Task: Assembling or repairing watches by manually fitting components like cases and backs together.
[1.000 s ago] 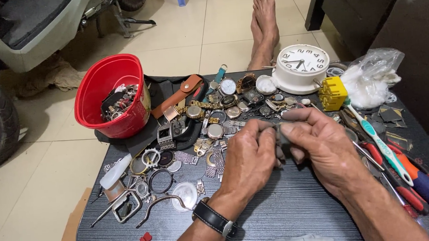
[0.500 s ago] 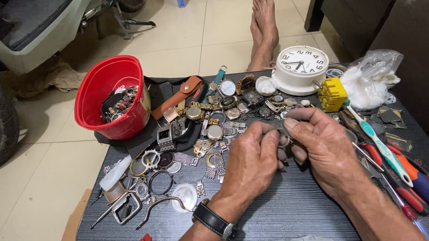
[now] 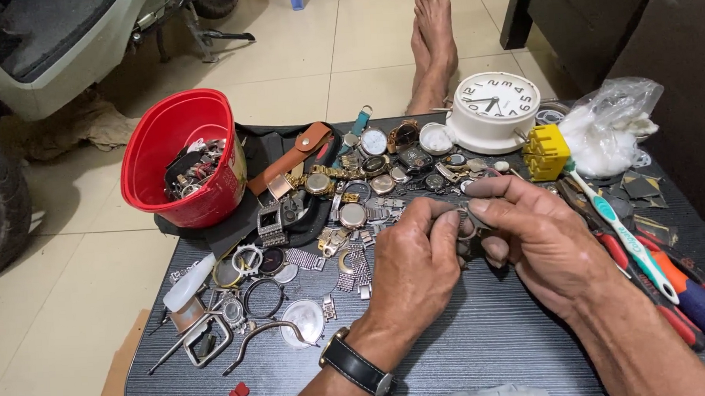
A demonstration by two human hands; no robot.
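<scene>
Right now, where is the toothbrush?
Head view: the toothbrush lies on the table's right side, beyond the right hand, bristles near the yellow block, beside red-handled tools.

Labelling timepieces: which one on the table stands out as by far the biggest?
The white round alarm clock at the table's far edge, beside the yellow block. It dwarfs the small wristwatch cases scattered left of it.

I see 1 small metal watch part (image 3: 466, 217), dull grey, pinched between the fingertips of my left hand (image 3: 415, 270) and right hand (image 3: 541, 241). It is raised just above the dark ribbed tabletop (image 3: 486, 350), near the table's centre. Fingers hide most of it, so I cannot tell its exact shape.
</scene>
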